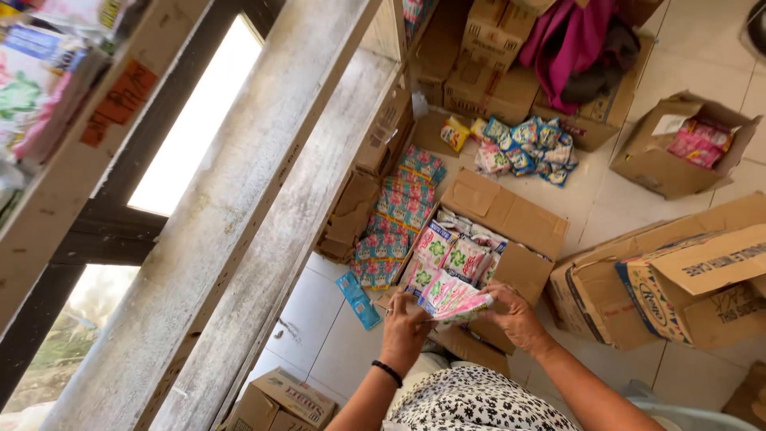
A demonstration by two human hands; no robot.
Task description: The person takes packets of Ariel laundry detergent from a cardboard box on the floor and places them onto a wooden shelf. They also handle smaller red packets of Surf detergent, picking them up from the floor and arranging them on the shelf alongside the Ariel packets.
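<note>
A thin, light, probably slippery bundle of pink-and-white plastic sachets was gripped at both ends by the left hand and the right hand, fingers closed on it.

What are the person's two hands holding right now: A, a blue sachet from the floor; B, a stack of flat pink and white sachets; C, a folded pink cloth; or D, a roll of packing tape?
B: the left hand and the right hand together grip a fanned stack of pink and white sachets above the open cardboard box of similar packets.
</note>
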